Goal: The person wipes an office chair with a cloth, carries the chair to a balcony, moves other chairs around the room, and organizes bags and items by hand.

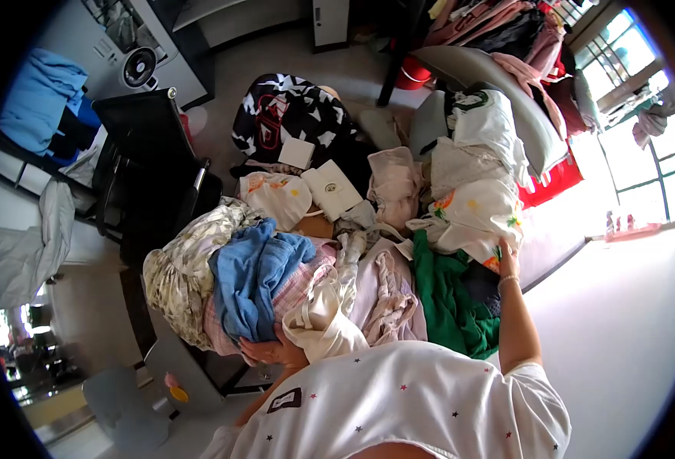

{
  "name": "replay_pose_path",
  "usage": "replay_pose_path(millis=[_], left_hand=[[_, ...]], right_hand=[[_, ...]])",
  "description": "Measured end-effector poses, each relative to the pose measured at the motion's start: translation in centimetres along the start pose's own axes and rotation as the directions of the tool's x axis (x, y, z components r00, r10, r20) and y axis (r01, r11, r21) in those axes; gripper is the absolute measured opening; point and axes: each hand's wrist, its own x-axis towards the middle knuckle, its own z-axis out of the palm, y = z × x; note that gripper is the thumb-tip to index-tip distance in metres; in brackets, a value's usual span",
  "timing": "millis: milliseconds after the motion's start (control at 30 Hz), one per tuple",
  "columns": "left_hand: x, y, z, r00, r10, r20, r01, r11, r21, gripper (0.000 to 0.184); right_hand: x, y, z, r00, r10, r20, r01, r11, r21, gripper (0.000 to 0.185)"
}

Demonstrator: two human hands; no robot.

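Observation:
My left hand (pixel 276 353) rests against the near edge of the clothes pile, fingers stretched out and partly hidden by cloth. It touches a crumpled blue denim garment (pixel 252 279) and a pink checked cloth (pixel 307 275). My right hand (pixel 509 260) is closed on the edge of a white garment with a colourful print (pixel 479 222), at the pile's right side. Beside that arm lies a dark green garment (pixel 448 294). Between my hands are a cream cloth with straps (pixel 322 314) and a pale pink ruffled garment (pixel 391 294).
A floral garment (pixel 180 268) hangs over the pile's left side. White boxes (pixel 332 190) lie on top. A black office chair (pixel 150 153) stands at left, a black-and-white patterned item (pixel 291 111) behind. Hanging clothes (pixel 498 30) and a red bucket (pixel 412 74) are farther back.

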Motion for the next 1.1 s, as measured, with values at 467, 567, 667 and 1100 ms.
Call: replay_pose_path(millis=[467, 567, 667, 1100], left_hand=[[-0.6, 1.5, -0.1, 0.999, 0.027, -0.042, -0.025, 0.998, 0.054, 0.096], [-0.2, 2.6, -1.1, 1.0, -0.013, 0.014, 0.012, 0.999, 0.033, 0.097], [-0.3, 2.7, -1.2, 0.998, -0.057, 0.042, 0.057, 0.998, 0.001, 0.096], [-0.6, 3.3, -1.5, 0.994, -0.105, 0.014, 0.106, 0.989, -0.108, 0.092]], right_hand=[[-3.7, 1.5, 2.8, 0.918, -0.366, -0.153, 0.271, 0.86, -0.432, 0.106], [-5.8, -0.5, 3.0, 0.921, -0.314, -0.232, 0.186, 0.874, -0.449, 0.103], [-6.5, -1.6, 3.4, 0.923, -0.273, -0.271, 0.131, 0.886, -0.445, 0.098], [2.6, 3.4, 6.1, 0.724, -0.562, -0.399, 0.313, 0.784, -0.537, 0.099]])
